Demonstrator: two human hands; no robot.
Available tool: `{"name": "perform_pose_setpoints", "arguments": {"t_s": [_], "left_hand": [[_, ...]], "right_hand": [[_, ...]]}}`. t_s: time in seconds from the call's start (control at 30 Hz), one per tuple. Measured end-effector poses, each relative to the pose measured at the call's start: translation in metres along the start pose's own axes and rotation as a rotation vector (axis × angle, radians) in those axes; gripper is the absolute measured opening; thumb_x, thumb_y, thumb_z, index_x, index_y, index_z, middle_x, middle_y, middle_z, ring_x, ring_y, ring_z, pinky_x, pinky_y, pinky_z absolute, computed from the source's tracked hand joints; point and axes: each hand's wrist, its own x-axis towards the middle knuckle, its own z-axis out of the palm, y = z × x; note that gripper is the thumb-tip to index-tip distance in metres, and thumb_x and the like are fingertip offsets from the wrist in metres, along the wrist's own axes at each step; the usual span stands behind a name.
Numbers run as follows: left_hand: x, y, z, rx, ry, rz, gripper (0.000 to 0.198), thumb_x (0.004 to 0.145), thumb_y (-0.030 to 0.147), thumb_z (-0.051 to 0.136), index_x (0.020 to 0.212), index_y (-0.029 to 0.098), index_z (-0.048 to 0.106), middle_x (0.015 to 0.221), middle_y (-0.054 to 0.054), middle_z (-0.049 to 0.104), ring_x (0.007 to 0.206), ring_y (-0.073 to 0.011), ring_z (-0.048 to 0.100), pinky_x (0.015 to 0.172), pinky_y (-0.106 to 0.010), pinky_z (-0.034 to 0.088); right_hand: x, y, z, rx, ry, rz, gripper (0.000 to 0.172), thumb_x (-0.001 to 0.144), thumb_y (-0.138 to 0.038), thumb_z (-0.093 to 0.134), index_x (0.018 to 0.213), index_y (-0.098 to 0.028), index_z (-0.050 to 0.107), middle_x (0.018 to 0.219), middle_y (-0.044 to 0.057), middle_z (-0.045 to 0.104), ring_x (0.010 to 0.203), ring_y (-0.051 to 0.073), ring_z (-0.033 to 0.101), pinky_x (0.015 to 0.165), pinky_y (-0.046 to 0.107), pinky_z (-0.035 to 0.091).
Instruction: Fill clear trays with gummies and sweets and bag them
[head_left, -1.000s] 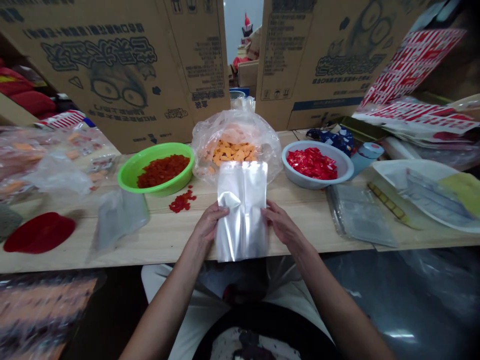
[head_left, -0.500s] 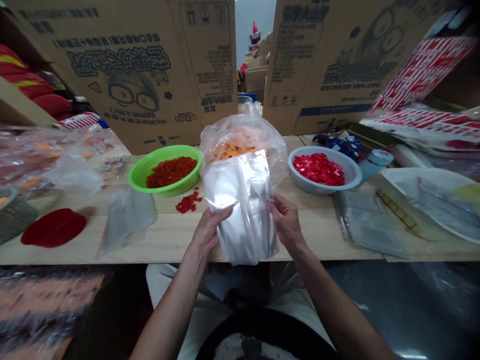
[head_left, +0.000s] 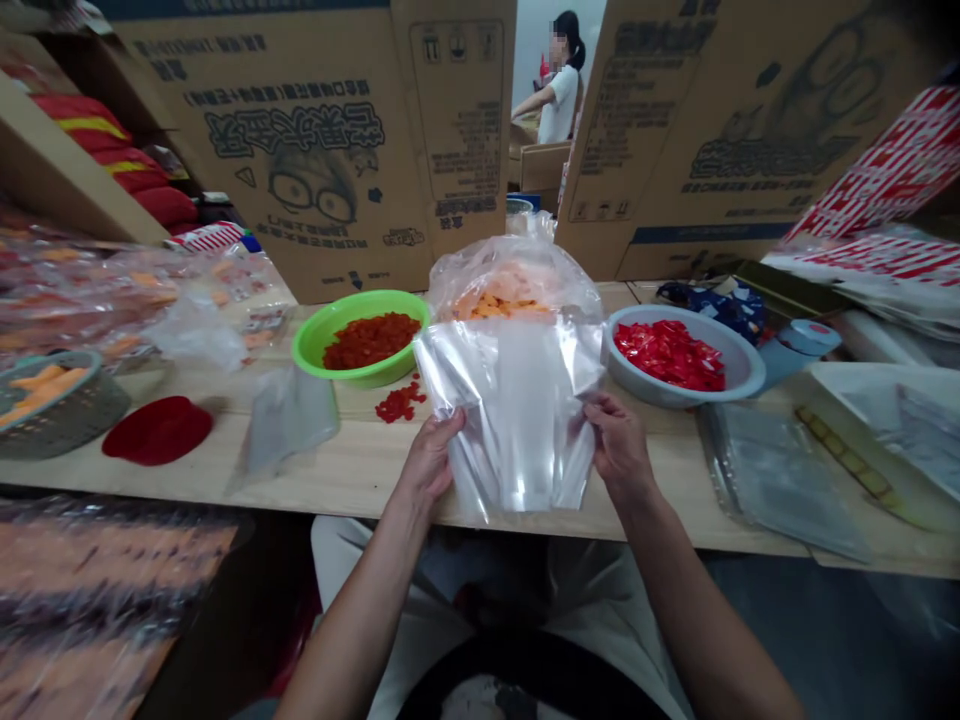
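Clear plastic bags (head_left: pixel 517 420), fanned out in a shiny sheaf, span the space between my two hands above the table's front edge. My left hand (head_left: pixel 431 455) pinches their left side with the thumb on top. On the right side, my right hand (head_left: pixel 619 440) grips the edge between thumb and fingers. Just behind them stands a large open plastic bag (head_left: pixel 517 270) with orange pieces inside. To its left is a green bowl (head_left: pixel 304 350) of dark orange-red pieces, some of which (head_left: pixel 401 402) lie loose on the wood. A grey-blue bowl (head_left: pixel 742 375) holds small red packets (head_left: pixel 667 355).
Flat clear bags lie left (head_left: pixel 292 420) and right (head_left: pixel 780 480) on the table. A red dish (head_left: pixel 157 430) and grey basket (head_left: pixel 82 410) stand at left, a white tray (head_left: pixel 847 400) at right. Cardboard boxes (head_left: pixel 315 150) wall the back; a person (head_left: pixel 559 100) shows through the gap.
My hands have moved apart, and the plastic bags between them have spread wider. The view has shifted left, and a person now shows in the gap between the boxes.
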Motion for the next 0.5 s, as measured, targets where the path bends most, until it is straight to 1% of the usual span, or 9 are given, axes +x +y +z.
{"name": "perform_pose_setpoints", "arguments": {"t_s": [0.13, 0.33, 0.5], "left_hand": [[0.001, 0.003, -0.004, -0.025, 0.029, 0.011, 0.036, 0.065, 0.026, 0.088, 0.093, 0.012, 0.069, 0.08, -0.003, 0.074, 0.066, -0.0163, 0.07, 0.068, -0.026, 0.058], [0.001, 0.007, -0.014, -0.105, 0.059, -0.031, 0.031, 0.07, 0.021, 0.083, 0.096, 0.011, 0.069, 0.081, -0.005, 0.075, 0.068, -0.0192, 0.072, 0.074, -0.031, 0.061], [0.001, 0.008, -0.027, -0.146, 0.087, -0.04, 0.024, 0.074, 0.018, 0.078, 0.096, 0.012, 0.069, 0.082, -0.005, 0.076, 0.071, -0.0199, 0.073, 0.078, -0.032, 0.062]], "right_hand": [[0.004, 0.002, -0.008, -0.002, 0.003, 0.049, 0.021, 0.054, -0.025, 0.072, 0.067, -0.02, 0.057, 0.058, -0.005, 0.054, 0.051, 0.011, 0.05, 0.052, 0.026, 0.043], [0.006, -0.003, -0.018, 0.022, -0.027, 0.093, 0.027, 0.051, -0.025, 0.078, 0.07, -0.02, 0.058, 0.058, -0.005, 0.056, 0.051, 0.011, 0.052, 0.053, 0.025, 0.045], [0.007, -0.005, -0.025, 0.001, -0.069, 0.071, 0.025, 0.056, -0.027, 0.078, 0.073, -0.02, 0.061, 0.061, -0.004, 0.058, 0.053, 0.011, 0.053, 0.053, 0.024, 0.046]]}}
